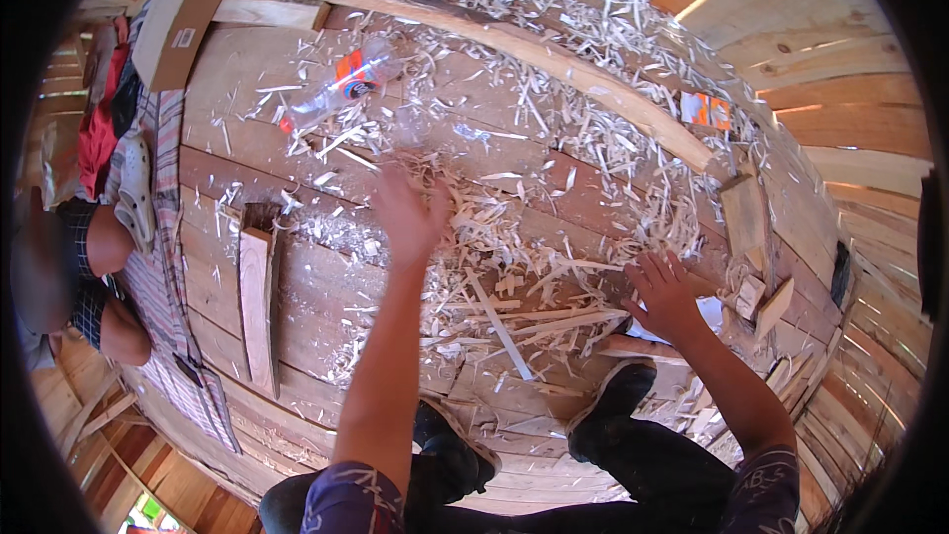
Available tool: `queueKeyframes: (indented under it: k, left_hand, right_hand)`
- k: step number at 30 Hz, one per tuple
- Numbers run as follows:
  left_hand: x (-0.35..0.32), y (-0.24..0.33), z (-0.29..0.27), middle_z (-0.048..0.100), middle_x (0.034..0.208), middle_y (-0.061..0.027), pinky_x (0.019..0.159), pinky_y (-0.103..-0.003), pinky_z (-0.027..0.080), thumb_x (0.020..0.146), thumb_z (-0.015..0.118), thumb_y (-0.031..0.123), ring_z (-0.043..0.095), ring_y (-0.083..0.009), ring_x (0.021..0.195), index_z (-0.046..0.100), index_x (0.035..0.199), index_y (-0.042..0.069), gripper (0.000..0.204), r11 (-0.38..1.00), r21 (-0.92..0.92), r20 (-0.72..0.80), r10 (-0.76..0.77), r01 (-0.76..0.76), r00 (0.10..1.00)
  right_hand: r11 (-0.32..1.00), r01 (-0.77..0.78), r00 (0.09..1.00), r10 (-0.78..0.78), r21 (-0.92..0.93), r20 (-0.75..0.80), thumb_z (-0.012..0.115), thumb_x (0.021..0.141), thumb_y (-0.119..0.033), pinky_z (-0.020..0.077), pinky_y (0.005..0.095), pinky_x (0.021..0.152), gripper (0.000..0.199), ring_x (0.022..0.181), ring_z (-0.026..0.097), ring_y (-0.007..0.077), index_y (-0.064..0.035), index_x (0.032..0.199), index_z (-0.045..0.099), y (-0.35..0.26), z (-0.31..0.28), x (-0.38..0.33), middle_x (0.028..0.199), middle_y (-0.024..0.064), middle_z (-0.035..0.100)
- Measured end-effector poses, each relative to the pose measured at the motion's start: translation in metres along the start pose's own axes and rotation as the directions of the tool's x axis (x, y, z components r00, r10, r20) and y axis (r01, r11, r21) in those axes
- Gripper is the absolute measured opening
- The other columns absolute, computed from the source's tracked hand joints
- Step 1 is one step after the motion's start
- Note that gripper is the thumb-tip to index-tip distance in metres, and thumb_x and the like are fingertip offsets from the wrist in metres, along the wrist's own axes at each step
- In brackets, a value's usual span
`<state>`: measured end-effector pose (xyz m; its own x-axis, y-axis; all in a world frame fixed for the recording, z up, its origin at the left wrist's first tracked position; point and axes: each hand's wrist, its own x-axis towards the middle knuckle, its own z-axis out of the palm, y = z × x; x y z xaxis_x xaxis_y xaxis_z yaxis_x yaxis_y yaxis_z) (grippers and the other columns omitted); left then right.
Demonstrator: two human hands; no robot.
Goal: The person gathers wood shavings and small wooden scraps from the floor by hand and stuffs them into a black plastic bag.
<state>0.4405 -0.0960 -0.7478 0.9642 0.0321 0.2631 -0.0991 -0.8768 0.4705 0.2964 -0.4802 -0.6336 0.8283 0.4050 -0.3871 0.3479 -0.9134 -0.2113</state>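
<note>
My left hand [407,213] reaches out over the floorboards at the edge of a heap of wood shavings [504,237]. Motion smears its fingers, so whether they hold anything is unclear. Just beyond it is a faint, see-through blur whose kind I cannot make out. Farther off lies a clear plastic bottle [336,91] on its side, with an orange label and a red cap. My right hand [664,295] is open, fingers spread, at the right side of the shavings. Beside its wrist is a white piece [710,312], partly hidden. Thin wood strips [499,326] lie between my arms.
A long plank [514,49] crosses the far floor. A short board [259,307] lies at left, and wood blocks [746,213] at right. A cardboard box [176,30] stands far left near a plaid cloth [168,267], shoes [135,188] and another seated person [94,267].
</note>
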Motion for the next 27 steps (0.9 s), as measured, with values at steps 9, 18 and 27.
queueKeyframes:
  k: [9, 18, 27]
  left_hand:
    - [0.035, 0.036, 0.015, 0.017, 0.154, -0.0229, 0.113, -0.059, 0.005, 0.090, 0.044, 0.060, 0.009, -0.0334, 0.145, 0.031, 0.145, 0.005, 0.080, 0.985, 0.169, 0.418, -0.048, -0.026, 0.907]
    - [-0.082, 0.173, -0.020, 0.033, 0.145, -0.0244, 0.114, -0.052, 0.013, 0.088, 0.058, 0.040, 0.024, -0.0395, 0.139, 0.038, 0.140, 0.006, 0.065, 0.831, -0.556, 0.424, 0.302, -0.018, 0.854]
    - [-0.115, 0.123, -0.033, 0.028, 0.147, -0.0262, 0.112, -0.053, 0.016, 0.088, 0.058, 0.040, 0.024, -0.0403, 0.139, 0.044, 0.138, 0.010, 0.060, 0.994, -0.098, 0.604, 0.026, 0.042, 0.796]
  right_hand:
    - [0.972, -0.179, 0.965, 0.204, 0.149, -0.168, 0.068, 0.081, -0.034, 0.0239, 0.0523, 0.111, 0.068, 0.136, 0.030, 0.0377, -0.0138, 0.140, 0.040, -0.007, 0.008, 0.039, 0.147, 0.0208, 0.030]
    - [0.996, -0.063, 0.916, 0.082, 0.062, -0.393, 0.067, 0.080, -0.021, 0.0251, 0.0495, 0.112, 0.059, 0.133, 0.035, 0.0334, -0.0095, 0.133, 0.047, -0.005, -0.028, 0.135, 0.146, 0.0184, 0.033]
    - [0.994, 0.083, 0.918, -0.106, -0.077, -0.381, 0.059, 0.088, -0.035, 0.0203, 0.0481, 0.115, 0.056, 0.139, 0.027, 0.0292, -0.0125, 0.137, 0.044, -0.032, -0.054, 0.277, 0.147, 0.0135, 0.035]
